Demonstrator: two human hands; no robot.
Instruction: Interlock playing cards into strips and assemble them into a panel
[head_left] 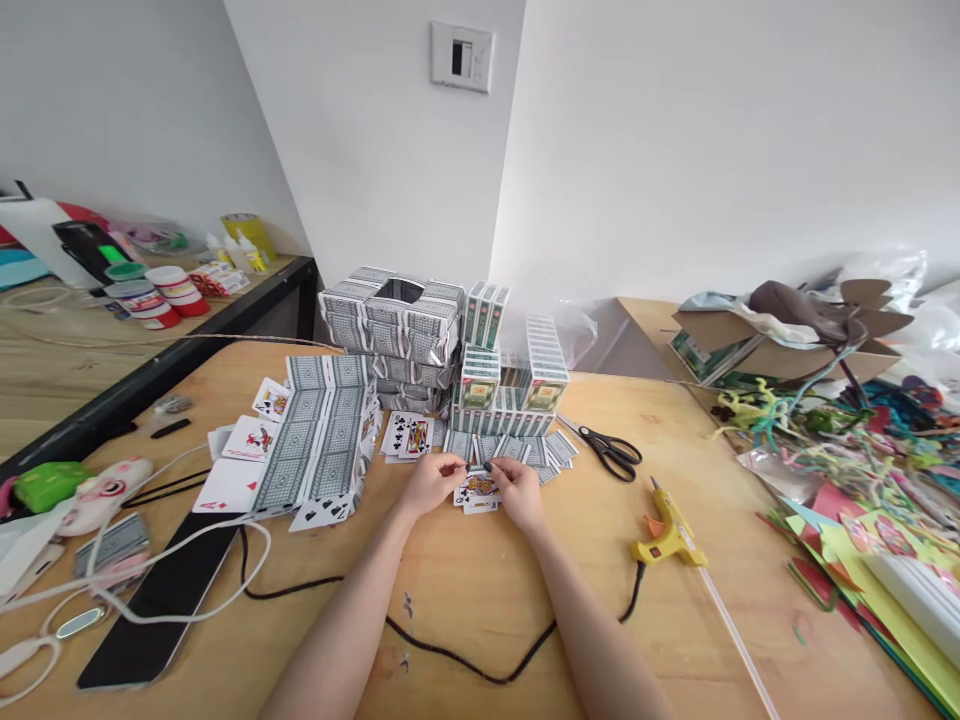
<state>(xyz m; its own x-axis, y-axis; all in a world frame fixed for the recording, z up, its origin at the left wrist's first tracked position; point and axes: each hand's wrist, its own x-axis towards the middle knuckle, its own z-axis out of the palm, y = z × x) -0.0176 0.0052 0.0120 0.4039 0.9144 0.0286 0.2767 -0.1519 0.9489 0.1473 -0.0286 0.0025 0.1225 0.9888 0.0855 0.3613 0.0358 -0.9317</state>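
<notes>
While my left hand (435, 484) and right hand (517, 490) meet over the middle of the bench (600, 640), both are narrow, thumbs and fingertips pinched on opposite ends of a narrow piece (478, 468). It is grey with dark ends and too small for me to tell exactly what it is. Just below it, between my hands, face-up cards (478, 488) lie on the wood. Beyond them, face-down cards (517, 452) fan out before the green card boxes (480, 392), which stand near the far edge. Beside those boxes rises a stack of card-covered blocks (390, 325), its top one with an opening. To my left, a folded card panel (315, 430) stands with loose faces around its base. The black scissors (616, 455) lie right of the boxes, and the yellow glue gun (671, 535) lies nearer me, a clear stick running from its back. Toward the left edge, the black phone (161, 605) lies partly under a white cable (180, 618).
</notes>
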